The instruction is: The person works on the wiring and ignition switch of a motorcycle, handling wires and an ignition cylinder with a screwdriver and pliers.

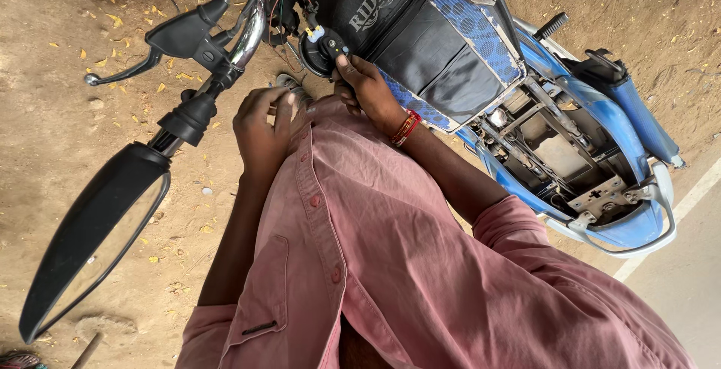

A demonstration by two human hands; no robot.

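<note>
1. The right hand (366,87) sits near the top centre of the view, its fingers closed around a small black round part (324,48) with a yellow-tipped connector, pinching it at its lower edge.
2. That black round part lies at about 11 o'clock from the right hand, just beside the front edge of the black tank cover (420,39) and touching the thin wires (289,5) that run up from it.
3. The left hand (263,125) is at 8 o'clock from the right hand, fingers curled loosely inward; whether it grips anything I cannot tell, as the palm side is hidden.
4. A red and gold bangle (406,128) circles the right wrist.
5. The handlebar grip (191,117) and brake lever (124,72) lie at 9 o'clock from the left hand, near it but apart.
6. The black mirror (90,234) hangs at 7 o'clock, well apart from both hands.
7. The blue motorcycle frame (638,121), seat removed, stretches away at 3 o'clock.
8. A pink shirt (420,279) fills the lower middle of the view.
</note>
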